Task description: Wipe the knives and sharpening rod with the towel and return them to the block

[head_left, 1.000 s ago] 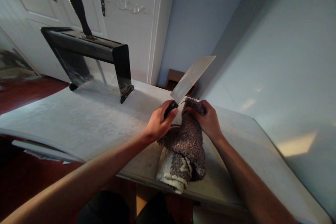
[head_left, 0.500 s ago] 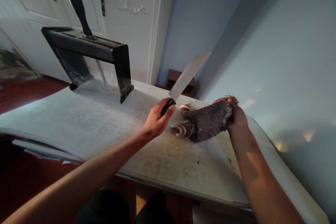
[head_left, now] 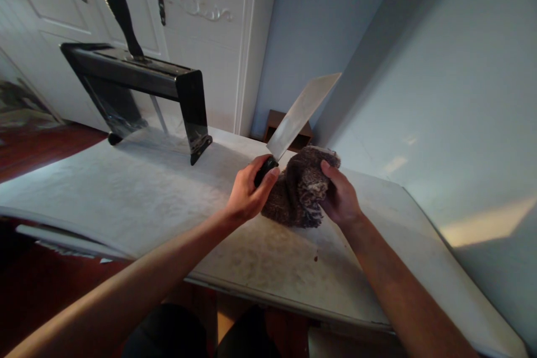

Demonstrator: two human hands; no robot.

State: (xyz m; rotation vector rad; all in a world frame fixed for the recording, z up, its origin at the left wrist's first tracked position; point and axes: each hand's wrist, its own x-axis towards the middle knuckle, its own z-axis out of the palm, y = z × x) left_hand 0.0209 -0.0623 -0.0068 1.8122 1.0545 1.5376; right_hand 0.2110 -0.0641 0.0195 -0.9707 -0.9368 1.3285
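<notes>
My left hand [head_left: 253,189] is wrapped round the black handle of a knife [head_left: 302,114], whose broad blade points up and to the right above the table. Bunched in my right hand [head_left: 340,196] is a grey-brown shaggy cloth [head_left: 302,187], with the thumb on top and the other fingers mostly hidden. The cloth lies close beside the knife handle, below the blade, and its lower part hangs over the white tabletop [head_left: 168,196]. Whether cloth and handle touch is hard to tell.
On the table's far left stands a black frame [head_left: 138,72] with an upright handle and a clear panel. Behind are white cabinet doors [head_left: 205,50] and a small brown box [head_left: 300,140]. A pale wall [head_left: 461,123] borders the right side.
My right hand has moved left with the cloth, closer to the knife handle, and the cloth is more bunched up. The knife has shifted only slightly.
</notes>
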